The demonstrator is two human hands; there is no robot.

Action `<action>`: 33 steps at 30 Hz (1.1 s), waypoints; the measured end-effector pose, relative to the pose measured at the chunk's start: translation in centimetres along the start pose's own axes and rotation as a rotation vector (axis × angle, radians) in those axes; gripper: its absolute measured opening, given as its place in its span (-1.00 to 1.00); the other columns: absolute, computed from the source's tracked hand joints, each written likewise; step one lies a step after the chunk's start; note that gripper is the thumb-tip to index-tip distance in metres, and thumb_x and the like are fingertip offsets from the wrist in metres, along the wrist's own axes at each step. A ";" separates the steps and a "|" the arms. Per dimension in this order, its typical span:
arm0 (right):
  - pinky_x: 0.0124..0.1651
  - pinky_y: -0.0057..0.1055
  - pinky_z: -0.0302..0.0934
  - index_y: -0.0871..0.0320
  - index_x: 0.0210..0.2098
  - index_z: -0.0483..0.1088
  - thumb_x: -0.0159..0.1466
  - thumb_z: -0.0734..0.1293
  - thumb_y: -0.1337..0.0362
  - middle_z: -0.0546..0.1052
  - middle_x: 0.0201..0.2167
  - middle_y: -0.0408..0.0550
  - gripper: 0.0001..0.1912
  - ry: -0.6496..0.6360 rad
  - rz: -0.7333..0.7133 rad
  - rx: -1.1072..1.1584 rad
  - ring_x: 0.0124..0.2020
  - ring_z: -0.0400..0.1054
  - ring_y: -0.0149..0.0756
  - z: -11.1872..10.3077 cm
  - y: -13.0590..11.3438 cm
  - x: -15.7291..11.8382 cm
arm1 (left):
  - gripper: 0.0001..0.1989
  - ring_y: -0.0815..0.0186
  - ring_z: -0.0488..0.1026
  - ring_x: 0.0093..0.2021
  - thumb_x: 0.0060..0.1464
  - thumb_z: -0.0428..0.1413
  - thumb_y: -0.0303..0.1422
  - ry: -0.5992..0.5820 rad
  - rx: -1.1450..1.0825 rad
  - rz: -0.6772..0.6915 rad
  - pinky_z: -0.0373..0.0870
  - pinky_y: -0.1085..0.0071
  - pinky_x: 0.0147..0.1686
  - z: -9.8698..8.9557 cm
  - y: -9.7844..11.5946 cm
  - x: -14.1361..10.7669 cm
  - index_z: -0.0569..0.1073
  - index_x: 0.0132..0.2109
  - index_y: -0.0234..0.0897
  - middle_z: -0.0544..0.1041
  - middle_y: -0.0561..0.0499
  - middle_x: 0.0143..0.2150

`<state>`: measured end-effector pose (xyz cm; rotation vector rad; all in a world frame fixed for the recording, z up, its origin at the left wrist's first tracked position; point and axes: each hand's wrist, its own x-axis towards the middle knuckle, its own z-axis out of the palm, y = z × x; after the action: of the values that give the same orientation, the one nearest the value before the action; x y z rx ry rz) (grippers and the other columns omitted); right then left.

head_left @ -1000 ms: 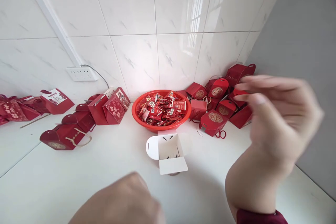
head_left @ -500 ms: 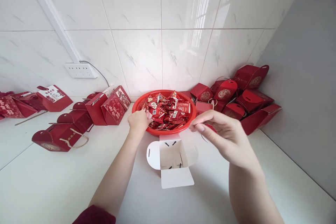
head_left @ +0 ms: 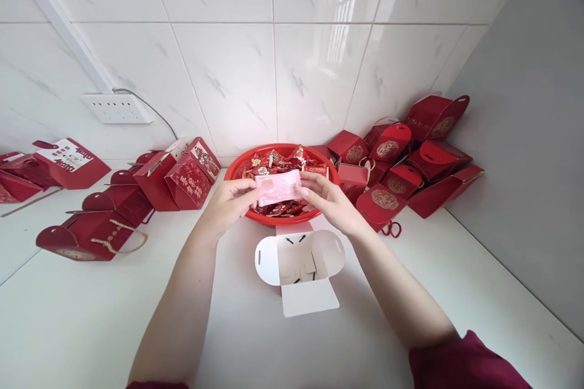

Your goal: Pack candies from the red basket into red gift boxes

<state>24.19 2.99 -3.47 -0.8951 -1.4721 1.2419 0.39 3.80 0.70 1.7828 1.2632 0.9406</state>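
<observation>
Grips pink packet [head_left: 278, 188], apparently picked out, not yet set down, between left-hand fingers [head_left: 246, 199] and right-hand fingers [head_left: 318, 181], with red basket [head_left: 269, 219] beyond. Shows open box [head_left: 292, 255] on near side of fingers, flaps [head_left: 310, 299] unclosed.

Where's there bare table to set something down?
Bare table lies in front of the open white box, between the left forearm and right forearm. More outside the forearms: left, in front of the left red boxes; right, beside the grey wall. Crowded: along the tiled wall, where those and the right red boxes flank the basket.
</observation>
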 end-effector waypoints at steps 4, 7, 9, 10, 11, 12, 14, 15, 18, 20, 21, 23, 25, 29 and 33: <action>-0.07 -0.33 0.37 0.15 -0.03 0.44 0.25 0.41 0.09 0.57 -0.08 0.02 -0.64 -0.092 -0.045 0.080 -0.10 0.47 -0.27 0.2 -0.2 0.0 | -0.71 0.46 0.20 -0.55 0.10 0.18 -0.15 -0.117 -0.062 0.042 0.09 0.49 -0.56 2.0 0.6 -0.5 0.50 -0.39 -0.29 0.33 0.09 -0.52; -0.13 -0.32 0.37 0.17 -0.18 0.49 0.20 0.46 0.10 0.59 -0.24 -0.03 -0.70 -0.087 -0.079 0.052 -0.22 0.47 -0.26 -0.1 -0.5 -0.2 | -0.74 0.36 0.37 -0.38 0.06 0.23 -0.16 -0.142 -0.031 0.115 0.26 0.46 -0.44 3.6 0.4 -0.4 0.56 -0.27 -0.29 0.46 0.00 -0.33; -0.15 -0.31 0.36 0.17 -0.22 0.50 0.18 0.47 0.11 0.59 -0.29 -0.05 -0.71 -0.074 -0.113 0.021 -0.25 0.47 -0.26 -0.3 -0.6 -0.3 | -0.75 0.32 0.40 -0.32 0.06 0.23 -0.17 -0.129 -0.015 0.162 0.30 0.45 -0.40 4.4 0.1 -0.3 0.56 -0.26 -0.29 0.47 -0.01 -0.28; -0.16 -0.31 0.35 0.17 -0.23 0.50 0.18 0.48 0.11 0.58 -0.29 -0.05 -0.72 -0.068 -0.130 0.001 -0.25 0.46 -0.26 -0.4 -0.7 -0.4 | -0.75 0.33 0.40 -0.33 0.08 0.22 -0.17 -0.116 -0.001 0.182 0.30 0.45 -0.41 4.7 0.0 -0.2 0.55 -0.29 -0.29 0.45 0.00 -0.30; -0.16 -0.32 0.35 0.17 -0.23 0.50 0.18 0.47 0.12 0.58 -0.30 -0.06 -0.73 -0.066 -0.145 -0.028 -0.26 0.46 -0.27 -0.5 -0.8 -0.4 | -0.76 0.36 0.38 -0.36 0.09 0.21 -0.18 -0.104 0.022 0.202 0.28 0.46 -0.42 4.9 -0.2 -0.2 0.53 -0.33 -0.30 0.42 0.02 -0.33; -0.16 -0.33 0.34 0.16 -0.22 0.50 0.19 0.47 0.12 0.57 -0.30 -0.06 -0.74 -0.073 -0.156 -0.068 -0.26 0.45 -0.27 -0.7 -0.8 -0.4 | -0.75 0.38 0.35 -0.39 0.11 0.20 -0.19 -0.091 0.055 0.226 0.26 0.46 -0.44 5.0 -0.3 -0.1 0.51 -0.37 -0.30 0.39 0.04 -0.36; -0.13 -0.33 0.33 0.15 -0.18 0.49 0.23 0.44 0.11 0.57 -0.26 -0.07 -0.74 -0.118 -0.152 -0.162 -0.24 0.44 -0.28 -1.0 -1.0 -0.4 | -0.76 0.40 0.31 -0.42 0.12 0.20 -0.22 -0.069 0.141 0.280 0.23 0.47 -0.45 4.9 -0.6 0.0 0.47 -0.40 -0.30 0.36 0.06 -0.39; -0.10 -0.33 0.32 0.14 -0.15 0.48 0.26 0.40 0.09 0.56 -0.23 -0.06 -0.73 -0.155 -0.135 -0.193 -0.21 0.44 -0.28 -1.1 -1.1 -0.4 | -0.77 0.40 0.32 -0.41 0.13 0.20 -0.24 -0.061 0.186 0.311 0.24 0.46 -0.44 4.7 -0.7 0.1 0.47 -0.40 -0.30 0.36 0.06 -0.38; 0.01 -0.30 0.30 0.12 -0.09 0.46 0.39 0.22 0.00 0.54 -0.14 -0.05 -0.64 -0.277 -0.029 -0.191 -0.09 0.42 -0.28 -1.5 -1.2 -0.2 | -0.83 0.36 0.36 -0.32 0.16 0.17 -0.31 -0.043 0.324 0.428 0.30 0.43 -0.34 4.0 -0.9 0.1 0.49 -0.37 -0.28 0.41 0.02 -0.31; -0.02 -0.31 0.32 0.13 -0.05 0.44 0.42 0.16 -0.02 0.52 -0.14 -0.05 -0.60 -0.365 0.066 -0.152 -0.09 0.43 -0.28 -1.6 -1.0 -0.1 | -0.88 0.33 0.38 -0.25 0.18 0.14 -0.38 -0.039 0.404 0.502 0.33 0.41 -0.26 3.6 -1.0 0.2 0.52 -0.34 -0.25 0.43 0.01 -0.27; -0.07 -0.33 0.34 0.12 -0.02 0.42 0.41 0.18 -0.01 0.52 -0.14 -0.05 -0.62 -0.403 0.098 -0.130 -0.11 0.43 -0.28 -1.6 -0.8 0.0 | -0.89 0.31 0.39 -0.22 0.18 0.13 -0.41 -0.043 0.430 0.526 0.34 0.40 -0.23 3.5 -1.0 0.2 0.53 -0.31 -0.23 0.44 0.00 -0.25; -0.16 -0.37 0.36 0.11 0.06 0.35 0.37 0.27 0.07 0.50 -0.10 -0.04 -0.65 -0.435 0.105 -0.093 -0.13 0.44 -0.28 -1.5 -0.5 0.1 | -0.88 0.30 0.41 -0.18 0.17 0.10 -0.45 -0.046 0.453 0.528 0.36 0.39 -0.19 3.3 -1.1 0.3 0.54 -0.26 -0.19 0.47 0.00 -0.21; -0.17 -0.37 0.36 0.08 0.10 0.32 0.33 0.33 0.18 0.49 -0.06 -0.03 -0.64 -0.400 0.055 -0.138 -0.13 0.43 -0.28 -1.5 -0.3 0.0 | -0.82 0.28 0.44 -0.13 0.17 0.07 -0.48 -0.036 0.451 0.473 0.38 0.37 -0.14 3.0 -1.2 0.4 0.53 -0.16 -0.16 0.50 0.00 -0.15; -0.19 -0.35 0.34 0.08 -0.03 0.34 0.33 0.29 0.29 0.52 -0.24 -0.12 -0.79 -0.307 0.022 -0.303 -0.26 0.45 -0.32 -2.1 -1.1 -0.3 | -0.78 0.29 0.48 -0.15 0.16 0.08 -0.41 0.015 0.446 0.275 0.41 0.41 -0.20 2.0 -1.3 0.8 0.48 -0.04 -0.15 0.53 0.01 -0.10; -0.19 -0.36 0.32 0.09 -0.16 0.33 0.37 0.25 0.29 0.53 -0.30 -0.15 -0.94 -0.290 0.002 -0.351 -0.27 0.46 -0.32 -2.9 -2.9 -1.2 | -0.79 0.29 0.48 -0.32 0.17 0.10 -0.19 -0.182 0.480 0.103 0.33 0.44 -0.38 1.1 -0.9 0.5 0.54 -0.28 -0.18 0.56 0.03 -0.29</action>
<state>27.46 2.05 -0.86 -0.9720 -1.9633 1.1697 1.12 4.33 -0.50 2.2637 1.3666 0.5356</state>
